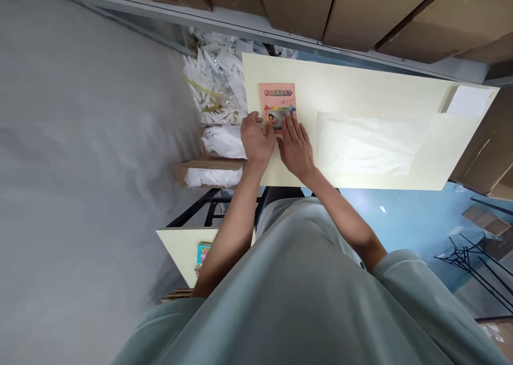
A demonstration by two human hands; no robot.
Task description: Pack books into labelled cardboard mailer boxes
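Observation:
A pink booklet (277,94) with a colourful printed cover lies on the cream tabletop (304,82), near its left end. My right hand (297,147) rests with outstretched fingers on the booklet's lower right part. At the lower left corner is my left hand (257,143), its thumb on the cover and its loosely bent fingers at the left edge, with a gap between thumb and fingers. Both hands partly hide the lower cover. Right of them, a thin white translucent sheet (366,143) is spread on the table.
A white stack (468,100) sits at the table's right end. Cardboard boxes (360,15) line a shelf beyond the far edge. White scraps (218,76) fill the space left of the table. Colourful books (202,251) lie on a lower left surface. Black metal legs (467,258) stand at right.

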